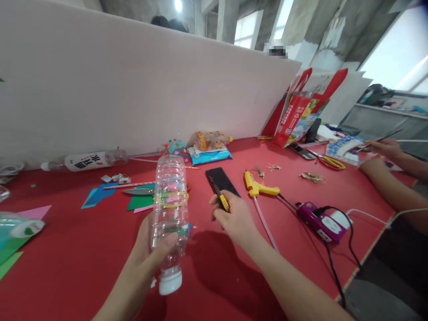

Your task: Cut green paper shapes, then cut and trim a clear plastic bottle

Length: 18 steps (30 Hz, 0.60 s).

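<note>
- Nearest the wearer is the round white plastic cap (pixel 170 284) of a clear ribbed plastic bottle (pixel 172 216), which is held up a bit left of centre over the red tabletop (pixel 110 272)
- Left hand (pixel 149 254) is wrapped round the bottle toward its neck end, thumb across the front, so that's a proper hold
- Handling: looks empty, so I'd guess super light, springy walls, kinda slick, and it'd probably dent if you squeeze hard; the shoulder by the neck seems the stiffest spot to grab, and the ribs should help too
- Long axis runs away from the wearer, cap end close, base far, can't tell the exact tilt
- A thin yellow band (pixel 171 199) shows around its middle, roughly square to that axis
- Right hand (pixel 236 218), apart from the bottle, grips a slim yellow-and-black craft knife (pixel 224 203), blade end pointing away and slightly left; prob stiff in the handle, snappy in the blade, so handle only
- Just past it lies a flat black slab (pixel 224 177), maybe a phone
</note>
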### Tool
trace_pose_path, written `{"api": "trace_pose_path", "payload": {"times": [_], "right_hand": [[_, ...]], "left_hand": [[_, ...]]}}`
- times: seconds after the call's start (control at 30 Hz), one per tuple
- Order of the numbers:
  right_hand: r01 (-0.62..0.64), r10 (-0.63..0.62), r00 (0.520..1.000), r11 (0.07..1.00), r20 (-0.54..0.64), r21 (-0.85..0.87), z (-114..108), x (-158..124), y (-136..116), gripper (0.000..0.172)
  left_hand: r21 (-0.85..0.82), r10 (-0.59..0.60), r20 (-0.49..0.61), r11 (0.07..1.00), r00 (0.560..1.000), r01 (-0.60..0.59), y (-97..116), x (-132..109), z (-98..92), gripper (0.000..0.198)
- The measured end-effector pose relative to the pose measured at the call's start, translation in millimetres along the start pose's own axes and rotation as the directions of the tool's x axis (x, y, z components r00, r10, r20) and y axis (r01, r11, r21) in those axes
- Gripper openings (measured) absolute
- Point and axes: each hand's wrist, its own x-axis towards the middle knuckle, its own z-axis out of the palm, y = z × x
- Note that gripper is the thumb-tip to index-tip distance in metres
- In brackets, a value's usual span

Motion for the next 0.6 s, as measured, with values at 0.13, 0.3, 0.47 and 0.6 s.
{"api": "trace_pose_path", "payload": {"times": [0.13, 0.3, 0.47, 0.6], "right_hand": [[0.137, -0.131, 0.976, 0.990, 0.174, -0.027, 3, -16, -6, 0.020], [0.407, -0.340, 0.876, 0.901, 0.342, -0.147, 1, -21, -6, 0.012], [0.460, -0.368, 0.852, 0.866, 0.373, -0.197, 0, -20, -4, 0.015], [0.454, -0.356, 0.866, 0.853, 0.351, -0.257, 3, -22, -3, 0.012]], "left_hand": [[-0.038, -0.063, 0.001, 0.997, 0.998, 0.063, 0, 4, -2.6, 0.066], [-0.217, -0.130, 0.009, 0.968, 0.991, 0.129, 0, 10, -9.0, 0.051], [-0.243, -0.031, -0.005, 0.970, 0.999, 0.029, 1, 9, -11.1, 0.047], [-0.202, 0.039, -0.046, 0.978, 0.998, -0.047, 4, 9, -7.7, 0.050]]}}
